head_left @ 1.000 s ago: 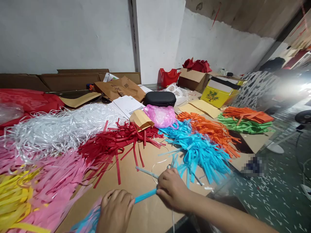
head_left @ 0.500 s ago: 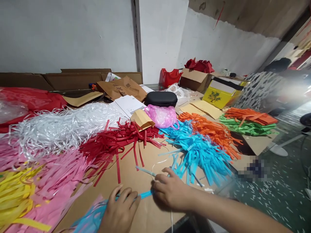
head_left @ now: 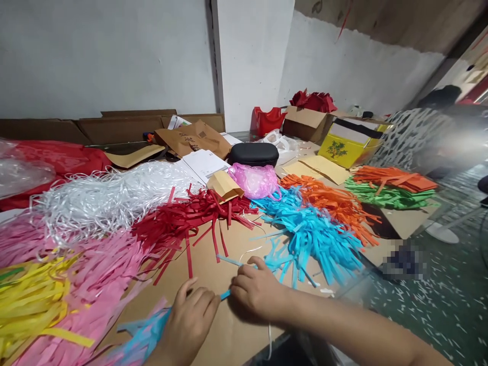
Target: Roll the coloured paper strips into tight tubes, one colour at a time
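A rolled blue paper bundle (head_left: 224, 295) lies on the cardboard sheet (head_left: 206, 274) near the front edge, with fringed blue and pink strips (head_left: 141, 338) fanning out at its left end. My left hand (head_left: 190, 323) rests on it, fingers curled over the fringed end. My right hand (head_left: 255, 292) pinches the bundle's right end, with a thin white ribbon (head_left: 270, 340) trailing from under it over the table edge. Just beyond my right hand lies the pile of blue paper strips (head_left: 308, 236).
Piles of cut strips cover the table: yellow (head_left: 30, 300), pink (head_left: 99, 269), white ribbon (head_left: 107, 195), red (head_left: 190, 216), orange (head_left: 331, 201), green (head_left: 385, 195). Behind are a pink plastic bag (head_left: 253, 180), a black case (head_left: 252, 153), cardboard boxes and a yellow box (head_left: 348, 145). Floor lies at right.
Both hands have drawn closer together on the blue bundle, my right hand sliding left. My left hand's fingers have spread over the fringed end. The camera shifted slightly.
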Demonstrator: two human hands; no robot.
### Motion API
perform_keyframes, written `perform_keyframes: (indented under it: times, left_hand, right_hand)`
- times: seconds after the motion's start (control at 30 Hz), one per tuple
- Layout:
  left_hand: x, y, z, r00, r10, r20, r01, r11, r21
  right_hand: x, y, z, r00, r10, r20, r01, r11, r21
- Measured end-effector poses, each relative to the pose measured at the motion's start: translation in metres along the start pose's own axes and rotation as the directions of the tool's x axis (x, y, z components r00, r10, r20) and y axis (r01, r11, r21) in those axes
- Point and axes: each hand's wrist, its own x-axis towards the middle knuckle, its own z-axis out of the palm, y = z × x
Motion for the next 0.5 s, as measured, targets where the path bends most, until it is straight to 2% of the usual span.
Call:
perform_keyframes:
  times: [0.1,0.2,0.3,0.4,0.5]
  left_hand:
    - [-0.017,0.005,-0.002,0.999,-0.026,-0.041,0.026,1.000,-0.007]
    - [-0.031,0.008,-0.003,0.994,-0.063,-0.087,0.056,0.996,-0.075]
    - [-0.039,0.004,-0.005,0.994,-0.090,-0.057,0.084,0.991,-0.104]
    - [-0.044,-0.003,-0.007,0.985,-0.164,0.054,0.169,0.980,-0.108]
    - [-0.050,-0.008,-0.004,0.965,-0.221,0.141,0.231,0.971,-0.057]
  right_hand:
    - [-0.012,-0.001,-0.004,0.999,-0.045,0.019,0.044,0.999,0.016]
    - [-0.025,0.001,-0.005,1.000,-0.028,0.006,0.027,0.991,0.134]
    - [-0.034,0.005,-0.002,0.992,0.121,0.019,-0.121,0.938,0.324]
    - [-0.037,0.010,0.000,0.953,0.271,0.137,-0.303,0.829,0.471]
    - [-0.037,0.012,-0.002,0.917,0.326,0.229,-0.398,0.752,0.526]
